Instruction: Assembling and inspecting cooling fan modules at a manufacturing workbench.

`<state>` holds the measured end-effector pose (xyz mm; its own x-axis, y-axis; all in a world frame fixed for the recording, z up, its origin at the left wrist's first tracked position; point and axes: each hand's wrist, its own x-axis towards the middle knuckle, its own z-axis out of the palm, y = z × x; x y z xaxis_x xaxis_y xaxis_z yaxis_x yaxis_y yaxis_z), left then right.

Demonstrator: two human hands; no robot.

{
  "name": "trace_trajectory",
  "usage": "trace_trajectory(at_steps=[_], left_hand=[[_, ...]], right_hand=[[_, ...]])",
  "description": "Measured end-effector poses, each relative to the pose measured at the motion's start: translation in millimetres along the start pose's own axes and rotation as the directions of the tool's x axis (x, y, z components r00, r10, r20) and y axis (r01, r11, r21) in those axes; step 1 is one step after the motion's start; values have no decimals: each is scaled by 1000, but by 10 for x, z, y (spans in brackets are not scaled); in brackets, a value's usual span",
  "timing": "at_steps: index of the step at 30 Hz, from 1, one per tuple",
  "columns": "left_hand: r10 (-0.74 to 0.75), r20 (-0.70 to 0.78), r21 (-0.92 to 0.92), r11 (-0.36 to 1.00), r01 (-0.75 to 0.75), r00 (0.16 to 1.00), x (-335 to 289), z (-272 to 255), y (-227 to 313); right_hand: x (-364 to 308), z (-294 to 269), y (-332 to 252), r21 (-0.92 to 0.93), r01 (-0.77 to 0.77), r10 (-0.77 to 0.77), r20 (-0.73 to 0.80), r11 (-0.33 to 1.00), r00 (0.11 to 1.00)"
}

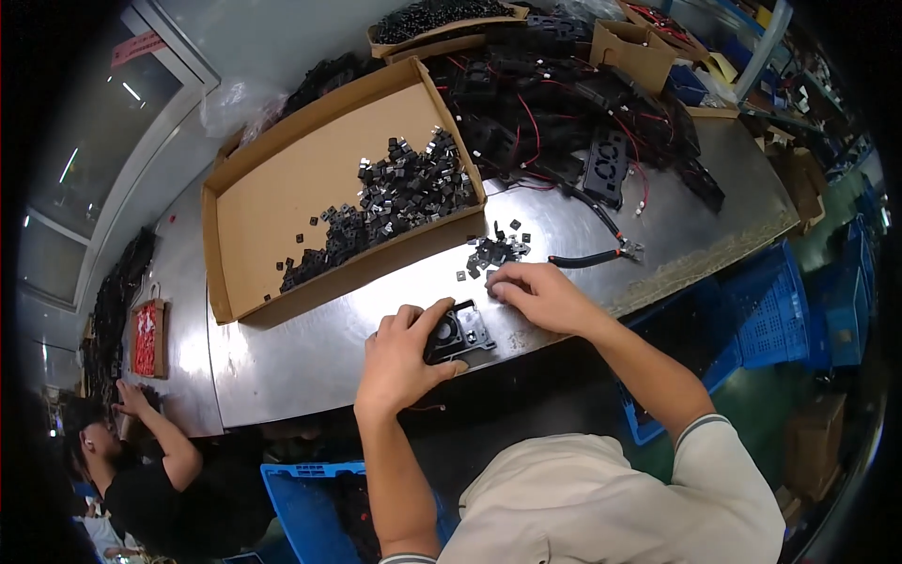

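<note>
My left hand [399, 362] grips a black plastic housing [473, 324] with a round fan-like part, its thumb and fingers round the left side. The housing lies on the metal table near the front edge. To its right, my right hand [545, 298] has thumb and fingertips pinched together on a small black piece [490, 278], partly hidden by the fingers. Just beyond those fingertips is a loose little pile of small black square parts [496, 250], some with silvery bits.
A shallow cardboard box [343, 258] holds many more small black parts. Cutting pliers [584, 260] lie right of the pile, before black housings with red wires [606, 164]. Blue crates [766, 310] stand below the table's right side. A co-worker [141, 470] sits at left.
</note>
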<state>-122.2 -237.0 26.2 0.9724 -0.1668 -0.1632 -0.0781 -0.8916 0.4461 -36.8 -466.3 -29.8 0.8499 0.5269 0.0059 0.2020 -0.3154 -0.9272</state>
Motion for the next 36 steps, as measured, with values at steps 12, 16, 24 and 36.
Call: trace_trajectory(at_steps=[12, 16, 24, 36], left_hand=[[24, -13, 20, 1000, -24, 1000, 7, 79, 34], [191, -101, -150, 967, -205, 976, 175, 369, -202], [88, -72, 63, 995, -84, 994, 345, 290, 142], [109, -102, 79, 992, -101, 989, 298, 318, 84]], right_hand=[[490, 231, -77, 104, -40, 38, 16, 994, 999], [349, 789, -953, -128, 375, -314, 344, 918, 885], [-46, 2593, -2014, 103, 577, -30, 991, 810, -134], [-1459, 4198, -1573, 448, -207, 210, 716, -870, 666]])
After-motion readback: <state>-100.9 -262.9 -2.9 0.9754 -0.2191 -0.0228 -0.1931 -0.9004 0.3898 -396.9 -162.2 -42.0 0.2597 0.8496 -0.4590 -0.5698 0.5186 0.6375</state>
